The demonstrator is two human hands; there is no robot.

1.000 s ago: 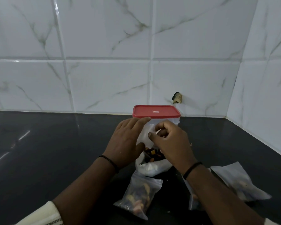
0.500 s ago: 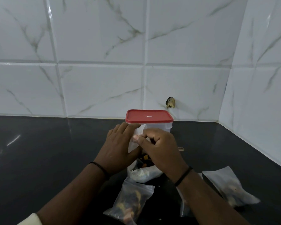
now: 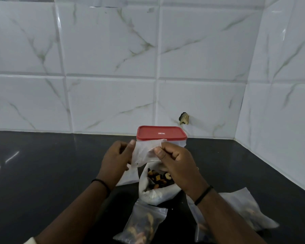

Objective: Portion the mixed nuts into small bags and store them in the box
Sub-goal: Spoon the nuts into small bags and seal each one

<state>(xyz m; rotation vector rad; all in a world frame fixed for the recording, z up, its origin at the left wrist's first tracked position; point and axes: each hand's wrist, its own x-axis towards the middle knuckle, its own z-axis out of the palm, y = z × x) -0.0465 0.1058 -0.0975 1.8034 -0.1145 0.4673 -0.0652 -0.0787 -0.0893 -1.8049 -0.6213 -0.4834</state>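
Both forearms reach up from the lower edge of the frame and meet at its centre, each wrist wearing a thin dark band. The left hand (image 3: 115, 160) is raised with its back to the camera, its fingers (image 3: 132, 143) curled so that thumb and forefinger pinch the left top corner of an empty small bag (image 3: 144, 152). The right hand (image 3: 176, 163) mirrors it, knuckles folded into a loose fist, thumb pressed against the bag's right top edge. The bag hangs stretched between them, just in front of the red-lidded box (image 3: 161, 133), which stands on the dark bench (image 3: 42, 173) near the tiled wall (image 3: 113, 67). Directly below the hands sits the open white bag of mixed nuts (image 3: 158, 187). A filled bag (image 3: 144, 224) lies at the bottom centre, and another filled bag (image 3: 250, 213) lies at lower right, partly behind the right forearm. A further clear bag lies flat under the left hand.
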